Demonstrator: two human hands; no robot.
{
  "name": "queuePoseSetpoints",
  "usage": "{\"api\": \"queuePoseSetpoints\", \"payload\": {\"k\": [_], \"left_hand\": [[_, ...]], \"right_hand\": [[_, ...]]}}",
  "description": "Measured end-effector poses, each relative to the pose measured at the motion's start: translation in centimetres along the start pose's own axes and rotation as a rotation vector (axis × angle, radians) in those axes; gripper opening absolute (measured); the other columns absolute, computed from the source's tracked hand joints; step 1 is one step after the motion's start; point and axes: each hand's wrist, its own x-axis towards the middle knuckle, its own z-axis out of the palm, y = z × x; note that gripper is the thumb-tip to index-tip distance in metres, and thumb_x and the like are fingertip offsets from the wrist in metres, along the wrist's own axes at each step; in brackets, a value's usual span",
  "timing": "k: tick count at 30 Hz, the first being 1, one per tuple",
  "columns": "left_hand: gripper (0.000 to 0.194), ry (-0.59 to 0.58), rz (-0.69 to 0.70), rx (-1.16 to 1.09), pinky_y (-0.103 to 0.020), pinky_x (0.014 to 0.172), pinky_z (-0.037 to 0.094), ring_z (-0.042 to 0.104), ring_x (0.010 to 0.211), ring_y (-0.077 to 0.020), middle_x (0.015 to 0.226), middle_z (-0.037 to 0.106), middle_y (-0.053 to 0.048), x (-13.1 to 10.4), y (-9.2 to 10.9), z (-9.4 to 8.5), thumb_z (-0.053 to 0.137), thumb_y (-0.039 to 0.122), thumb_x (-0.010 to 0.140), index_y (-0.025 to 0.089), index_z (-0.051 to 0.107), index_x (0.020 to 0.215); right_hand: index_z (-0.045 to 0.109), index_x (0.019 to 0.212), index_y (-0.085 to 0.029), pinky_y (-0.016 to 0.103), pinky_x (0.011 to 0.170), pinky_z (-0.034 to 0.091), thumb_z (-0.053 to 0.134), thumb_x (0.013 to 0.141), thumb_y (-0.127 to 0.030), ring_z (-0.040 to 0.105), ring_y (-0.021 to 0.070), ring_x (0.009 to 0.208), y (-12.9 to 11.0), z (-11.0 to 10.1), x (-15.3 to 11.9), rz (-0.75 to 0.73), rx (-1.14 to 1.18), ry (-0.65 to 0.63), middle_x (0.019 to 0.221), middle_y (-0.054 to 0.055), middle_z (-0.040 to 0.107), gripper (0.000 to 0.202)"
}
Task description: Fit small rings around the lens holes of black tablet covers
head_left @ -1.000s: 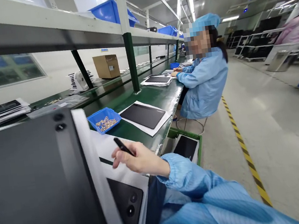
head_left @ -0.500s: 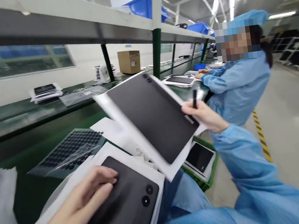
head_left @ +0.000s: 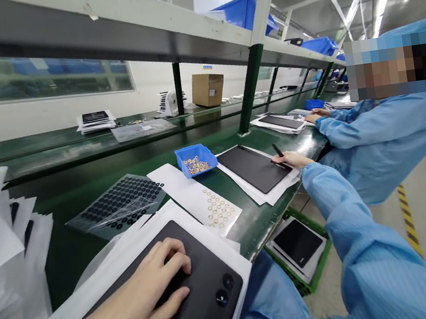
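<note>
My left hand point(head_left: 155, 287) rests with its fingers spread on a dark panel with two round camera holes point(head_left: 207, 270), which lies on white sheets at the front. My right hand point(head_left: 291, 160) is closed on a black pen-like tool point(head_left: 276, 150) and touches the right corner of another dark panel point(head_left: 253, 167). That panel lies flat on white paper on the green bench. Beside it stand a blue bin of small rings point(head_left: 196, 160) and a white sheet with rows of rings point(head_left: 219, 208). A clear sheet of black rings point(head_left: 120, 200) lies left of them.
Stacked white sheets point(head_left: 2, 260) rise at the left. A green crate point(head_left: 312, 285) with a dark panel stands below the bench edge at the right. A person in blue point(head_left: 383, 142) works beyond my right arm. A shelf point(head_left: 141, 33) runs overhead.
The panel in my right hand has come down from the air onto the bench, uncovering the blue bin and ring sheet. The camera view has turned left. My left fingers have spread more.
</note>
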Motion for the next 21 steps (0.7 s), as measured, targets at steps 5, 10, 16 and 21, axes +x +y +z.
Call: {"api": "queuePoseSetpoints", "payload": {"k": [5,10,16,21], "left_hand": [[0.015,-0.013,-0.019,-0.031,-0.021,0.086,0.051,0.059,0.1,-0.0154,0.116,0.054,-0.004,0.1,0.0,0.1,0.044,0.025,0.094,0.026,0.054,0.105],[0.014,-0.025,-0.023,-0.048,-0.026,0.089,0.048,0.055,0.103,-0.0172,0.115,0.052,-0.005,0.4,-0.1,0.2,0.041,0.027,0.096,0.025,0.053,0.103],[0.017,0.024,0.004,-0.003,-0.031,0.084,0.05,0.053,0.102,-0.0202,0.115,0.053,-0.006,0.0,0.7,0.8,0.04,0.027,0.096,0.024,0.054,0.105],[0.038,-0.026,0.137,0.144,-0.037,0.093,0.051,0.047,0.122,-0.0263,0.134,0.051,-0.007,-1.0,3.2,1.7,0.045,0.019,0.092,0.027,0.05,0.128]], "right_hand": [[0.058,0.043,-0.017,0.027,0.045,0.037,0.081,0.057,-0.017,0.043,0.0119,0.04,-0.8,-0.4,1.0,0.127,-0.08,-0.036,0.038,-0.002,0.047,0.027],[0.05,0.048,-0.02,0.023,0.04,0.027,0.07,0.074,-0.045,0.034,0.0088,0.04,-3.9,0.7,-2.6,0.054,0.015,0.137,0.041,-0.003,0.04,0.042],[0.037,0.051,-0.02,0.017,0.029,0.021,0.067,0.074,-0.055,0.027,0.0028,0.033,-9.6,6.6,-16.3,0.014,0.622,-0.19,0.051,-0.005,0.042,0.051],[0.049,0.067,-0.02,0.018,0.03,0.043,0.073,0.076,-0.044,0.051,0.009,0.036,-11.8,8.3,-24.8,0.098,0.69,-0.363,0.056,-0.004,0.056,0.035]]}}
